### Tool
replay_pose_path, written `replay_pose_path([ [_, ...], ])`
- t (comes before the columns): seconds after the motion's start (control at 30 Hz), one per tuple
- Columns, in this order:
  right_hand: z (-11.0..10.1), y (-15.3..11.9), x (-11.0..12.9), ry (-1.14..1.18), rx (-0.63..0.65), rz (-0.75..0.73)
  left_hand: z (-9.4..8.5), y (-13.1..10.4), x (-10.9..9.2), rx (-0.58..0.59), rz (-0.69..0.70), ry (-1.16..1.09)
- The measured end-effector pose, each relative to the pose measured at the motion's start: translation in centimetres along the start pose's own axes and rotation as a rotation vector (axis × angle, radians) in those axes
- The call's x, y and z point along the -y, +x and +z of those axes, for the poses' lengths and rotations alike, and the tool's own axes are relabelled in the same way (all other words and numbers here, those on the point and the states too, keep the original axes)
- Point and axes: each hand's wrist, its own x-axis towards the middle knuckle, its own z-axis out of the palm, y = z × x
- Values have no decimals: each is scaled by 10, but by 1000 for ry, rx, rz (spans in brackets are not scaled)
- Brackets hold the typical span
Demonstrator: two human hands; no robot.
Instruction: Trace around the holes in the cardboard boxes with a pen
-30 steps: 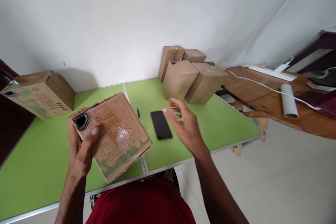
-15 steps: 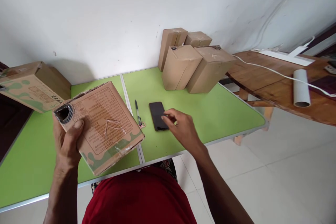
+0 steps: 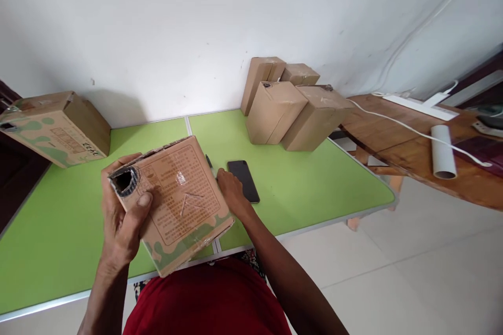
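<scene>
My left hand (image 3: 126,214) grips a cardboard box (image 3: 176,193) by its left side, thumb on the printed face, and holds it tilted above the green table (image 3: 298,188). A torn hole with a dark rim shows at the box's upper left corner. Beyond the box's right edge, my right hand (image 3: 231,188) is low over the table, its fingertips partly hidden by the box. It is beside the pen (image 3: 209,161), of which only the upper part shows. Just right of that hand lies a black phone (image 3: 244,180).
Several brown boxes (image 3: 275,115) stand by the wall at the back. Another printed box (image 3: 58,131) is at the far left. On the right, a wooden table (image 3: 385,131) bears a white tube (image 3: 444,152), a power strip (image 3: 420,106) and a cable.
My right hand has moved left from the phone to the pen. The box in my left hand has shifted right and slightly down in view.
</scene>
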Motion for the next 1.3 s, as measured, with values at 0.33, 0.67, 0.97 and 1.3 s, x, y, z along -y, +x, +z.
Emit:
replay_pose_path([
  [0.33,-120,20,28,399,-377,129,7,-8,-3,42,19,14],
  [0.67,-178,9,79,1024,-224,9,11,-17,0,72,41,6],
  [0.97,-158,0,118,1099,-354,85,15,-18,-3,79,56,23],
  [1.3,-112,-14,147,1057,47,-197,21,-18,-5,74,117,84],
])
